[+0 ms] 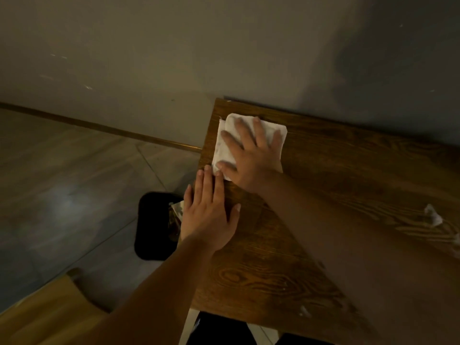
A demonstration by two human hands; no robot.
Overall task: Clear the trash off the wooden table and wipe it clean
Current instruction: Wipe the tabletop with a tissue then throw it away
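A folded white cloth [225, 143] lies on the dark wooden table [336, 175] near its far left corner. My right hand [251, 158] presses flat on the cloth with fingers spread. My left hand [209, 215] lies flat, fingers together, at the table's left edge just below the cloth, its fingertips touching the cloth's near corner. A small white scrap of paper [433, 217] lies on the table at the right, and another white bit [304, 312] sits near the front edge.
A black trash bin [155, 227] with wrappers inside stands on the tiled floor just left of the table, partly under my left hand. A light wooden chair [47, 312] is at the bottom left. The wall runs behind the table.
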